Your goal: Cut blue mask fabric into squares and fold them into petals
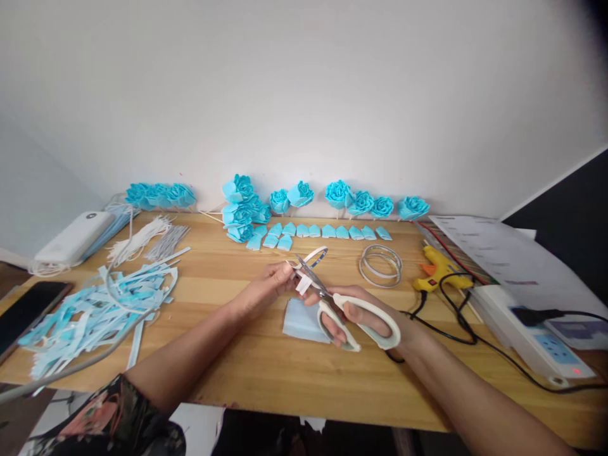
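Observation:
My right hand (365, 316) grips white-handled scissors (332, 304), fingers through the loops, blades open and pointing up-left. My left hand (270, 285) pinches a small white strip of tape (303, 284) from a tape roll (314, 256), held between the blades. A light blue folded piece (301, 320) lies on the wooden table (266, 367) just under my hands.
Blue paper roses (342, 196) line the wall, with a row of small blue folded petals (327, 231) before them. Cut blue and white strips (95, 304) lie left, beside a phone (26, 310) and power bank (73, 237). Tape rings (380, 265), yellow glue gun (439, 269), power strip (532, 329) right.

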`<state>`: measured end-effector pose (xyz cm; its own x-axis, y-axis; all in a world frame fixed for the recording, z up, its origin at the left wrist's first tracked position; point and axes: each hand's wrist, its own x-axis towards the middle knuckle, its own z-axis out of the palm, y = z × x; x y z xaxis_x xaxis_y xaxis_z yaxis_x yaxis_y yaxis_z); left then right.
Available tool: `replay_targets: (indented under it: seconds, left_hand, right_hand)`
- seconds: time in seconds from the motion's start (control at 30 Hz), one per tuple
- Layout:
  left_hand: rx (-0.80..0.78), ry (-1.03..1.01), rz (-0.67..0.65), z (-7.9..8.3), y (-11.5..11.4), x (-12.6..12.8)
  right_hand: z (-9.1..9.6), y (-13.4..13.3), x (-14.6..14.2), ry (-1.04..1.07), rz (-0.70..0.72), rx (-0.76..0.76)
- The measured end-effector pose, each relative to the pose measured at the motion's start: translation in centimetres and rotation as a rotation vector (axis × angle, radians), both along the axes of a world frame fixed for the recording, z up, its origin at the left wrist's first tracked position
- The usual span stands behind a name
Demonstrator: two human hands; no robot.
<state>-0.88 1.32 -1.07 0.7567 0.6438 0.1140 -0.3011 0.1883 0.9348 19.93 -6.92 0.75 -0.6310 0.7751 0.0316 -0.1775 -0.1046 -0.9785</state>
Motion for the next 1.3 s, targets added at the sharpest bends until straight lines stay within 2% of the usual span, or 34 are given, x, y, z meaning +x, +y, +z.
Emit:
replay_targets:
  seconds: [0.33,0.63,0.8,1.07,1.3]
  left_hand:
    - [0.046,0.108,-0.036,-0.1,-0.2,-0.6]
    - [0.060,0.133,-0.022,-0.1,-0.1,-0.3]
    - [-0.011,0.092,0.071,0.5,-0.2,-0.1]
    - [0.212,0.230,0.125,0.9,0.1,-0.7]
    - [0.205,0.203,0.158,0.3,0.3,-0.8]
  right_hand:
    - [-0.1,0.0,-0.3,0.027,-0.016,-0.007]
    - [0.1,0.0,-0.3,0.051,-0.102,-0.062]
    - [-0.1,0.0,-0.2,0.053,-0.132,-0.066]
    - [0.1,-0.2,-0.5,0.028,-0.124,-0.101]
    - [0.1,-0.4,-0.7,-0.049,-0.147,-0.137]
